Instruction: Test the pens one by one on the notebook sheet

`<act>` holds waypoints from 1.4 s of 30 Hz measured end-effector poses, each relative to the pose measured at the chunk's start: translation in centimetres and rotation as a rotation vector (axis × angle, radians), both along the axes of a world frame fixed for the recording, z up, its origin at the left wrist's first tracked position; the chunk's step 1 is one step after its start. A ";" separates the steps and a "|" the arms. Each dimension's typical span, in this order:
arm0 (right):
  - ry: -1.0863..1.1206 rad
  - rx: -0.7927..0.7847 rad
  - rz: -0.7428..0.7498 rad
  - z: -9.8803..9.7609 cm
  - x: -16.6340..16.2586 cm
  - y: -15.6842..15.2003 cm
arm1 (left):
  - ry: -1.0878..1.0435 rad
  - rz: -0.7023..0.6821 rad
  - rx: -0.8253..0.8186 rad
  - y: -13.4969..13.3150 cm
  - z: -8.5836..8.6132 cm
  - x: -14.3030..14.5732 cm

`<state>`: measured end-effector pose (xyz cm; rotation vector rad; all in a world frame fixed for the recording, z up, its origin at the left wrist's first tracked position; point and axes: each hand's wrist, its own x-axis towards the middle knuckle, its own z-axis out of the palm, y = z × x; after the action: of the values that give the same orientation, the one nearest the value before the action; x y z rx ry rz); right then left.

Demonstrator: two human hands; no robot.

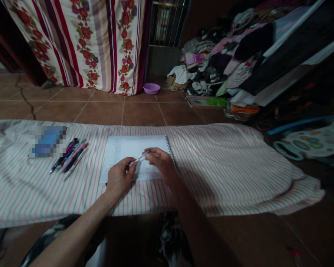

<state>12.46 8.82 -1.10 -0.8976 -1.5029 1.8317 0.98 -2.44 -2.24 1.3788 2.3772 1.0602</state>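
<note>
A slim pen (140,157), light along its barrel and dark at the left end, is held between my two hands over a spiral notebook (133,144). The fingers of my left hand (119,176) close around its dark end. At the other end, my right hand (161,163) pinches the tip side between thumb and fingers. The notebook lies open to a white page with faint lines and writing along its left part; its wire binding runs down the right side. Both hands cover part of the lower page.
Several pens (71,155) lie bunched on the striped cloth (225,167) to the left. Beyond them is a blurred blue rectangular item (48,141). Past the cloth, a purple basin (151,88) rests on the tiled floor near a floral curtain (100,44) and piled clothes (219,59).
</note>
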 end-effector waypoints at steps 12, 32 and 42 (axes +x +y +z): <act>0.001 0.041 0.026 0.2 0.0 -0.2 | -0.005 -0.008 -0.013 0.1 0.3 0.1; 0.030 0.041 0.015 -0.5 -0.4 -0.4 | 0.014 -0.003 -0.031 0.1 0.5 0.1; -0.004 0.117 0.022 -1.3 -0.6 -0.3 | 0.047 0.009 -0.032 0.0 0.4 0.1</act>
<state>11.83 8.56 -2.44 -0.8324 -1.6102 1.7390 1.08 -2.39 -1.84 1.3988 2.4246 0.9979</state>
